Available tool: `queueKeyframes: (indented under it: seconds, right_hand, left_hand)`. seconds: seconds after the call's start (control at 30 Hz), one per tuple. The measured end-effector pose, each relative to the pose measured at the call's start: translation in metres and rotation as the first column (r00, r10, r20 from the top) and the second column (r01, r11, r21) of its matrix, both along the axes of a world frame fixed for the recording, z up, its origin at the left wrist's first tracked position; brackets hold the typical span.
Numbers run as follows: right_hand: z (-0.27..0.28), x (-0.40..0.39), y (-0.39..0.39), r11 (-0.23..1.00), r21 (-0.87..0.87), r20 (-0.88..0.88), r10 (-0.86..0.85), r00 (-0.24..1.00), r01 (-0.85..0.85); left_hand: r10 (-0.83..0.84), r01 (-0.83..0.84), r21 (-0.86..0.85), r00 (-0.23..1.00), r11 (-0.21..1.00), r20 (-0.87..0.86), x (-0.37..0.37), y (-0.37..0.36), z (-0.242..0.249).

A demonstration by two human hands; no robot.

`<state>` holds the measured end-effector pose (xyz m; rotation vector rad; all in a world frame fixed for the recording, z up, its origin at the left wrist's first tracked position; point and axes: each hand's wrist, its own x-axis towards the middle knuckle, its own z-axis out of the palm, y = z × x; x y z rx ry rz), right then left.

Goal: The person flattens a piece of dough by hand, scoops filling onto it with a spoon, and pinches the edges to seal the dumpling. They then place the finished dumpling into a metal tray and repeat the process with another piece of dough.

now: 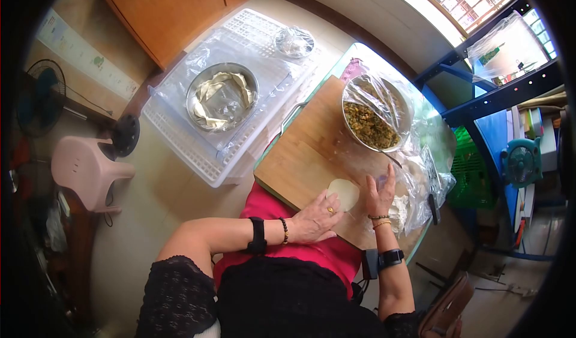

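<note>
A round, pale dough wrapper (pixel 345 194) lies flat near the front edge of the wooden board (pixel 300 143). My left hand (pixel 317 219), with a ring on one finger, rests at the wrapper's near left edge with its fingers stretched out. To the right of the wrapper, my right hand (pixel 380 194) is raised with its fingers apart and nothing in them. Beside its wrist is a heap of white flour (pixel 398 211). Beyond both hands stands a metal bowl of chopped filling (pixel 371 125), partly under clear plastic, with a dark utensil handle at its near rim.
Left of the board, a round metal pan (pixel 193 92) holding folded dumplings sits on a white plastic crate (pixel 216 171). Crumpled plastic and a black-handled tool (pixel 433 208) lie at the right. A pink stool (pixel 84 170) and a green basket (pixel 471 176) stand nearby.
</note>
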<state>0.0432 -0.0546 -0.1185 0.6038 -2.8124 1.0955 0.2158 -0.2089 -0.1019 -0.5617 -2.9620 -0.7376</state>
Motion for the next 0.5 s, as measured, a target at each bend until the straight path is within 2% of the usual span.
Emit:
queueKeyframes:
  seconds: [0.03,0.1,0.13,0.2,0.27,0.33,0.37,0.43,0.47,0.5]
  right_hand:
    - [0.008,0.006,0.001,1.000,0.001,0.001,-0.002,1.000,0.002]
    - [0.017,0.019,0.003,0.977,0.075,-0.063,0.202,0.977,-0.198]
    - [0.023,0.027,0.000,0.978,0.078,-0.058,0.199,0.978,-0.194]
    - [0.030,0.045,-0.011,0.871,0.306,-0.137,0.440,0.888,-0.384]
    - [0.023,0.059,-0.026,0.860,0.359,-0.159,0.439,0.884,-0.362]
    - [0.015,0.060,-0.030,0.861,0.427,-0.206,0.391,0.897,-0.277]
    - [0.010,0.054,-0.030,0.860,0.426,-0.202,0.392,0.897,-0.280]
    - [0.003,0.030,-0.033,0.895,0.414,-0.153,0.246,0.957,-0.164]
    - [-0.001,0.020,-0.033,0.936,0.328,-0.140,0.180,0.974,-0.126]
    - [-0.004,0.015,-0.032,0.936,0.326,-0.147,0.186,0.971,-0.130]
  left_hand:
    - [0.040,-0.038,0.028,0.998,0.999,-0.044,0.002,-0.001,0.000]
    - [0.024,-0.021,0.042,0.997,0.999,-0.067,0.003,-0.004,0.003]
    - [0.015,-0.010,0.051,0.996,0.999,-0.092,0.003,-0.005,0.003]
    - [-0.017,0.019,0.046,0.999,0.999,-0.046,0.003,-0.004,0.000]
    - [-0.043,0.042,0.041,0.999,0.998,0.004,0.002,-0.007,0.000]
    - [-0.102,0.113,-0.050,0.976,0.992,0.191,0.003,-0.009,0.008]
    - [-0.101,0.112,-0.049,0.976,0.992,0.195,0.006,-0.007,0.004]
    - [-0.034,0.034,0.003,0.999,0.999,-0.031,0.008,-0.006,-0.009]
    - [-0.029,0.029,-0.001,0.999,1.000,-0.040,0.008,-0.007,-0.009]
    - [-0.024,0.024,0.001,0.998,1.000,-0.060,0.008,-0.007,-0.009]
